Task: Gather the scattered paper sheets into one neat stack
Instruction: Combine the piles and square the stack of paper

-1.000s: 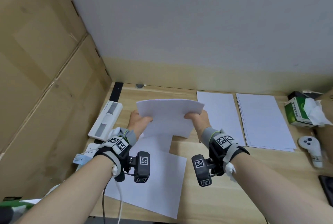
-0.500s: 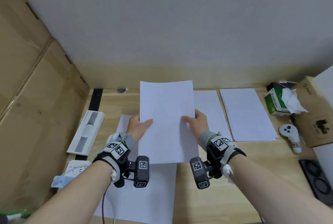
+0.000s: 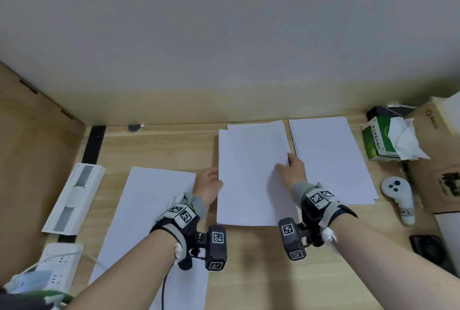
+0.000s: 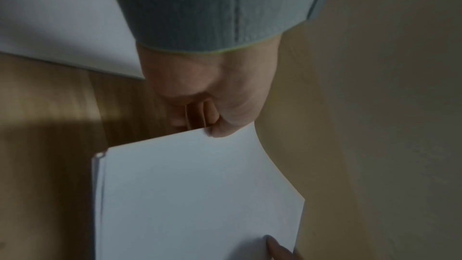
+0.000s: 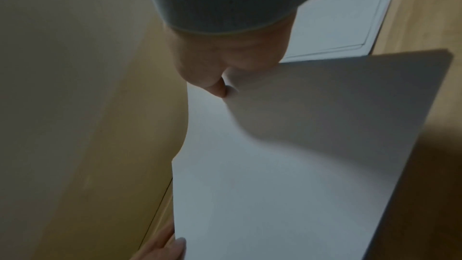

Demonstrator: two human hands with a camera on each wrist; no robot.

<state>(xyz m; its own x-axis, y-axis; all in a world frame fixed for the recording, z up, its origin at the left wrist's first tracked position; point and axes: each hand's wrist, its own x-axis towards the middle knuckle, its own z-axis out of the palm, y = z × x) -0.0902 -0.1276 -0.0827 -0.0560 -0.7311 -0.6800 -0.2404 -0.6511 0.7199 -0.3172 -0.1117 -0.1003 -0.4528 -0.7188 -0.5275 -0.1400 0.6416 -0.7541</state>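
Both hands hold a white paper sheet low over the wooden desk, on top of another sheet whose left edge peeks out. My left hand pinches its left edge, thumb on top. My right hand pinches the right edge, thumb pressed on the paper. The sheet bows slightly between the hands. A neat paper stack lies just to the right. Loose sheets lie at the left under my left forearm.
A green tissue box, a white controller and a cardboard box crowd the right edge. A black object lies near the right front. A white flat device and a power strip sit at the left.
The sheet, held up in the air before, has come down and to the right onto the middle sheet. Both hands kept their hold on it.
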